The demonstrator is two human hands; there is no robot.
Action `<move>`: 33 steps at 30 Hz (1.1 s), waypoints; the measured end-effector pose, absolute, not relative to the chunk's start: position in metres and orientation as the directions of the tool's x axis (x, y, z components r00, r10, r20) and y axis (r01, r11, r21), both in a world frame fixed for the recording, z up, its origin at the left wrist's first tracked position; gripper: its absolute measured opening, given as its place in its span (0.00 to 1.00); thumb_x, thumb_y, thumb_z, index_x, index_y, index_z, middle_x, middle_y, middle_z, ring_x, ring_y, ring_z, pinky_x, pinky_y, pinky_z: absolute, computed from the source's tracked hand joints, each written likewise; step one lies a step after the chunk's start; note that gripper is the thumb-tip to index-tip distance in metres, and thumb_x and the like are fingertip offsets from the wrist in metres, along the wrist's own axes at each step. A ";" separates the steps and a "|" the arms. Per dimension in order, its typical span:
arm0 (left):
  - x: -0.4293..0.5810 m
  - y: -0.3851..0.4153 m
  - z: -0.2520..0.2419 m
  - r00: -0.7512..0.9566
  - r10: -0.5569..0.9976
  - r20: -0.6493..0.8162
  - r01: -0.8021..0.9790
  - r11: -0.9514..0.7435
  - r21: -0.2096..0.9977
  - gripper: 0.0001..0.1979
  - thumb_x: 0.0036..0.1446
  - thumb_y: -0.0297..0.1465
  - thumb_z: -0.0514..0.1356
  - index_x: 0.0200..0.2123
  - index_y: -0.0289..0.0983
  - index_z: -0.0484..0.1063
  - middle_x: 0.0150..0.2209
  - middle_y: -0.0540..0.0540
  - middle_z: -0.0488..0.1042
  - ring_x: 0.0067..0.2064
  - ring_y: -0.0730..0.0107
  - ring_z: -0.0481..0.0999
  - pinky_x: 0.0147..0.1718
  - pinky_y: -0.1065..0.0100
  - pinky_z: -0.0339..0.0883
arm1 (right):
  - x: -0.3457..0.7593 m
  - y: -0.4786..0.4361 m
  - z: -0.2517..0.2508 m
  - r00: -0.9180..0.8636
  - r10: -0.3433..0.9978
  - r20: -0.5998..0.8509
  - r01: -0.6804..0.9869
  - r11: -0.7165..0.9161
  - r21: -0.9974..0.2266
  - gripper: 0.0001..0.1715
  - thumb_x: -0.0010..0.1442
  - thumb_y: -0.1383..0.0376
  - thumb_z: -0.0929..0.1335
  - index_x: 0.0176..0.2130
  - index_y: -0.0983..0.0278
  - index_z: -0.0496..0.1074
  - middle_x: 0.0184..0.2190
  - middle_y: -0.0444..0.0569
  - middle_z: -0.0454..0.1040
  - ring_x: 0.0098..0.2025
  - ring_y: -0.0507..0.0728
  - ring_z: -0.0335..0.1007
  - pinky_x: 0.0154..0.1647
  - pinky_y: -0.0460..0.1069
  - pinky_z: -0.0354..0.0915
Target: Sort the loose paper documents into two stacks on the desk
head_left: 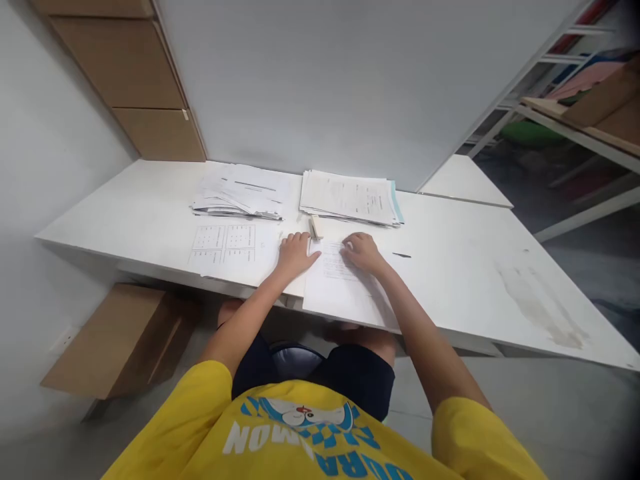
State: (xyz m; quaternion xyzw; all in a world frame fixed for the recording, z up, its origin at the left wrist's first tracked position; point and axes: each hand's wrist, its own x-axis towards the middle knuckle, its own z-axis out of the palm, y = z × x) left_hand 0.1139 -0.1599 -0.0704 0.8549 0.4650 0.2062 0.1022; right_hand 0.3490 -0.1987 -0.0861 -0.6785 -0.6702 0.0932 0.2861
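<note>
My left hand (295, 253) rests flat on the left edge of a printed sheet (340, 287) that lies on the white desk (450, 267) in front of me. On the sheet's upper part lies my right hand (363, 252), its fingers curled down against the paper. Neither hand lifts anything. A small beige stapler (315, 227) sits just beyond my hands. A sheet with printed tables (227, 247) lies to the left of my left hand.
Two paper stacks lie at the back of the desk: a loose one (243, 192) on the left, a neater one (350, 199) on the right. A dark pen (401, 255) lies right of my right hand. A cardboard box (120, 340) sits under the desk, metal shelving (575, 100) at the right.
</note>
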 end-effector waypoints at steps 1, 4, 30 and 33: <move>0.114 -0.160 -0.071 0.478 0.838 0.261 0.750 -0.545 0.374 0.25 0.59 0.43 0.63 0.55 0.37 0.66 0.51 0.38 0.73 0.54 0.47 0.69 0.54 0.53 0.59 | 0.346 -0.203 -0.089 0.061 0.966 0.250 0.862 0.075 -0.501 0.11 0.56 0.62 0.67 0.38 0.65 0.75 0.45 0.60 0.75 0.53 0.67 0.66 0.58 0.64 0.61; 0.112 -0.159 -0.070 0.476 0.842 0.254 0.735 -0.539 0.411 0.25 0.60 0.42 0.62 0.56 0.37 0.65 0.50 0.37 0.73 0.55 0.47 0.69 0.54 0.53 0.59 | 0.333 -0.221 -0.091 0.007 0.971 0.237 0.835 0.125 -0.536 0.06 0.58 0.65 0.64 0.36 0.62 0.71 0.40 0.56 0.74 0.46 0.64 0.67 0.52 0.60 0.63; 0.118 -0.155 -0.067 0.378 0.911 0.167 0.896 -0.405 0.181 0.31 0.71 0.39 0.42 0.73 0.34 0.44 0.74 0.35 0.40 0.75 0.47 0.39 0.68 0.41 0.47 | 0.361 0.067 -0.057 0.221 0.839 0.497 0.892 0.031 -0.450 0.20 0.52 0.76 0.60 0.44 0.67 0.70 0.47 0.64 0.66 0.48 0.67 0.59 0.50 0.62 0.55; 0.121 -0.156 -0.065 0.377 0.919 0.119 0.904 -0.393 0.170 0.31 0.72 0.39 0.40 0.73 0.34 0.45 0.75 0.37 0.38 0.75 0.48 0.37 0.69 0.41 0.44 | 0.356 0.045 -0.064 0.121 0.843 0.525 0.886 0.147 -0.440 0.15 0.53 0.73 0.62 0.40 0.64 0.70 0.44 0.61 0.65 0.47 0.68 0.59 0.50 0.63 0.57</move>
